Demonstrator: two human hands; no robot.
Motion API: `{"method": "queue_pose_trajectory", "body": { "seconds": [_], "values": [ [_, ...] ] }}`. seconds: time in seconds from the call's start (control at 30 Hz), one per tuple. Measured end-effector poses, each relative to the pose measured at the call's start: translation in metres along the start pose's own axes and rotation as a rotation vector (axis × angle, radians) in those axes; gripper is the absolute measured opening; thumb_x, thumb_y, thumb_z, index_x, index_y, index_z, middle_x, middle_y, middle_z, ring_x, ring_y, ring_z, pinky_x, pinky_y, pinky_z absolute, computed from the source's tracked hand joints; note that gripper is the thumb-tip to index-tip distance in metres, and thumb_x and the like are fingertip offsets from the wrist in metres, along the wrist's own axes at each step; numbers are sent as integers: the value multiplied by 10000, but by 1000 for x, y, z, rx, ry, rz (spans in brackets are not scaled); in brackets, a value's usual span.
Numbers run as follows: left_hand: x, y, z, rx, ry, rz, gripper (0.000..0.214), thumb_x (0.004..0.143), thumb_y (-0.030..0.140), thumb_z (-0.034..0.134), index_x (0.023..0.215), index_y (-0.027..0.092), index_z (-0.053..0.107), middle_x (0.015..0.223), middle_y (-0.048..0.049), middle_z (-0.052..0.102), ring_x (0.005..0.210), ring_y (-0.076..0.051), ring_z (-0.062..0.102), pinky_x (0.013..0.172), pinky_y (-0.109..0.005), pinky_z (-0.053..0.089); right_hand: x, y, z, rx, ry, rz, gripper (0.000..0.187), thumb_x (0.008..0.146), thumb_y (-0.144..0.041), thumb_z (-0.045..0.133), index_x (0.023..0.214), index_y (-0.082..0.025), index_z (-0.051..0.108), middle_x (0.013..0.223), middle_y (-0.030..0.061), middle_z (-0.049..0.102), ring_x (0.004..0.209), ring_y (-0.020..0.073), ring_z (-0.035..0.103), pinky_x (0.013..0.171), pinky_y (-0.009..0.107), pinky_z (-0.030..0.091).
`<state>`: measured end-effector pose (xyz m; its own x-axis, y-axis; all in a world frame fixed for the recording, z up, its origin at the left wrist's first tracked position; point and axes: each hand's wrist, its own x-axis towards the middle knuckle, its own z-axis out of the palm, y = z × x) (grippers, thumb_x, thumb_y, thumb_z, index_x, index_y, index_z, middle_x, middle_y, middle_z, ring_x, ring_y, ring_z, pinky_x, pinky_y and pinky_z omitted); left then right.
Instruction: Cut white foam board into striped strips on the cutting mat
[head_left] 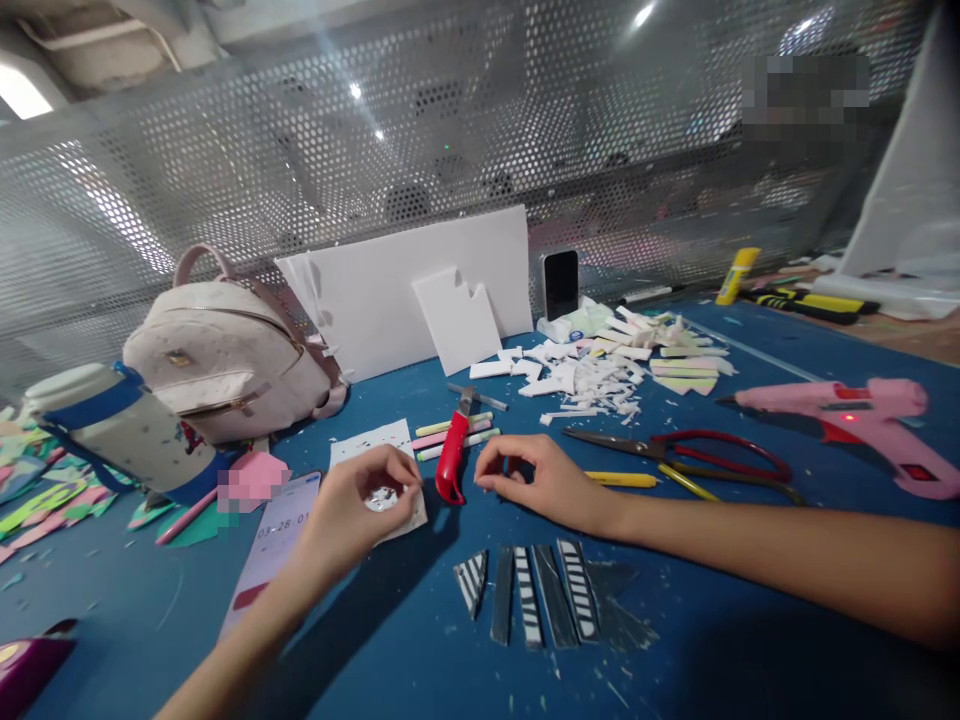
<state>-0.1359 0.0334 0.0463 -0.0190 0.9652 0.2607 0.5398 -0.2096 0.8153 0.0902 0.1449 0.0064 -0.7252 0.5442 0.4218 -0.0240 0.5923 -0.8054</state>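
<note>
My left hand (367, 495) is curled, its thumb and fingertips meeting in a pinch above a white paper sheet (375, 437). Whatever it may hold is too small to make out. Shiny silvery bits (381, 498) show through the loop of its fingers. My right hand (544, 480) hovers or rests to the right of a red-handled folding knife (453, 455), its fingers likewise drawn into a pinch with nothing I can name. In front of the hands lie several narrow dark strips (544, 595), some with white stripes, and a striped triangular piece (472, 582).
A phone (281, 530) with a running timer lies by my left forearm. Scissors (675, 455), a yellow pen (621, 480) and a pink glue gun (847, 410) are at right. Behind are white scraps (592, 375), boards (405, 290), a backpack (225, 350) and a bottle (124, 425).
</note>
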Motion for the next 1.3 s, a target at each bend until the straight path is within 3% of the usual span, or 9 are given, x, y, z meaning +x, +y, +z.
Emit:
{"method": "queue_pose_trajectory", "body": {
  "seconds": [0.1,0.23,0.4,0.63,0.87,1.3],
  "values": [
    [-10,0,34,-213,-7,-73,86,759,174,659,719,180,583,786,-28,660,746,-150,635,712,-267,506,0,-1,0,-2,8,0,45,878,-189,676,839,-167,682,806,-7,683,646,88,542,560,204,389],
    [-16,-12,51,-297,32,-114,74,774,161,655,733,178,596,781,-22,653,725,-137,617,699,-262,492,-1,-2,0,-5,1,-9,55,883,-190,669,832,-170,674,784,-15,671,629,85,530,549,203,386],
    [-18,-20,52,-303,55,-139,61,798,172,656,759,178,610,787,-11,654,706,-119,598,679,-236,479,-4,-2,1,-48,-58,-61,32,898,-184,647,875,-179,668,844,-7,663,656,92,528,605,217,418],
    [-22,-13,52,-199,40,-124,17,813,179,638,800,187,645,790,-8,664,716,-122,596,663,-222,477,-6,-5,0,-148,-61,-154,59,890,-133,616,861,-180,637,775,-11,608,719,117,515,671,244,408],
    [-22,-10,52,-149,30,-98,43,822,178,629,809,196,666,794,-10,675,711,-127,602,671,-235,489,-6,-7,-1,-189,-53,-191,71,881,-141,585,825,-184,595,717,-17,531,706,129,497,667,260,401],
    [-22,-11,51,-217,41,-68,89,815,140,632,746,196,640,809,-15,672,759,-136,628,707,-242,496,-7,-8,0,-211,-60,-232,80,870,-132,572,812,-185,580,705,-11,531,708,139,493,659,265,402]
  ]
}}
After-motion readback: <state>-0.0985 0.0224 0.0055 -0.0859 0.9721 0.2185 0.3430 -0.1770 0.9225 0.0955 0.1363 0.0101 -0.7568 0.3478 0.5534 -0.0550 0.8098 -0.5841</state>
